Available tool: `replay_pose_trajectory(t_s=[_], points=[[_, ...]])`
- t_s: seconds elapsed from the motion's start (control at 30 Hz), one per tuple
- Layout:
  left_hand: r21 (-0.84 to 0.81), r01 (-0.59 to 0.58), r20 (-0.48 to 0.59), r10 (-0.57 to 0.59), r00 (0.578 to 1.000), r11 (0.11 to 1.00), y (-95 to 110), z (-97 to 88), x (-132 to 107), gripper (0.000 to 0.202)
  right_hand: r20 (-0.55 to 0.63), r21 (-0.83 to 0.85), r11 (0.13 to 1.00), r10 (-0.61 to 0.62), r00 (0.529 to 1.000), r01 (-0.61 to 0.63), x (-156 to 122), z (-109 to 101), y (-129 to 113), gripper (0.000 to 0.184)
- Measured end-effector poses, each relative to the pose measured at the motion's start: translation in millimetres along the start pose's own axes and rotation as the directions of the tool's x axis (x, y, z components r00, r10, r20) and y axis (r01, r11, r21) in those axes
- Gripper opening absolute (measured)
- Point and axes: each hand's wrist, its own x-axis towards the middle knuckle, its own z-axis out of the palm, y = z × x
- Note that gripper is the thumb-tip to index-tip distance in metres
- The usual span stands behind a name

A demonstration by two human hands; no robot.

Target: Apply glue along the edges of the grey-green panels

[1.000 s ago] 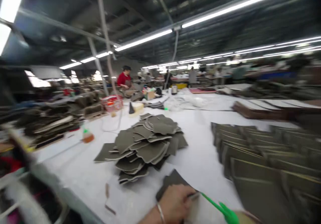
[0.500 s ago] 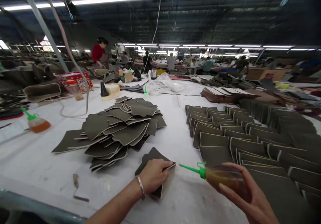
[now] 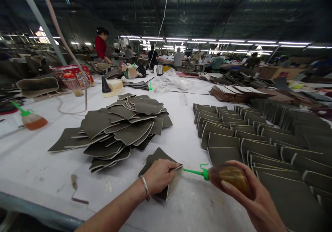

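Observation:
My left hand [image 3: 161,176] is closed on a dark grey-green leather piece [image 3: 155,157], with one edge lifted so its pale underside shows. In my right hand [image 3: 249,187] lies a squeeze bottle [image 3: 229,178] of amber liquid, held on its side with the fingers around it. Its thin green nozzle [image 3: 193,171] points left, the tip at or very near the lifted edge; I cannot tell whether they touch. A loose heap of similar leather pieces [image 3: 121,121] is beyond my left hand. Overlapping rows of such pieces [image 3: 233,131] spread to the right.
A second green-capped bottle [image 3: 34,120] stands at the left. A small bent metal tool [image 3: 75,190] lies near the front edge. Farther back are a clear plastic bag [image 3: 168,81], brown stacked sheets [image 3: 228,95] and a hanging hose [image 3: 67,48]. A person in red [image 3: 101,46] stands beyond.
My right hand has brought the bottle left, so its nozzle tip has come up to the leather piece's edge. My left hand still holds the piece. The camera view has shifted slightly.

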Motion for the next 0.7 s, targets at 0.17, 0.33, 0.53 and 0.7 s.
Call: replay_pose_trajectory(t_s=[0.17,0.33,0.53,0.7], points=[[0.026,0.014,0.004,-0.014,1.0,1.0,3,-3.8,-2,0.049,0.086,-0.124,0.974,-0.178,0.98,0.187,0,1,-3,0.054],[0.029,0.054,0.025,-0.055,0.998,0.998,8,-7.5,-4,0.05,0.16,-0.223,0.908,-0.326,0.932,0.355,2,2,-5,0.046],[0.02,0.037,-0.003,-0.037,0.999,0.999,6,-3.1,-3,0.049,0.235,-0.284,0.799,-0.478,0.846,0.53,4,8,-28,0.036],[0.061,0.005,-0.034,-0.003,0.999,0.998,1,1.9,0,0.047,0.316,-0.277,0.771,-0.49,0.813,0.573,-1,7,-35,0.033]])
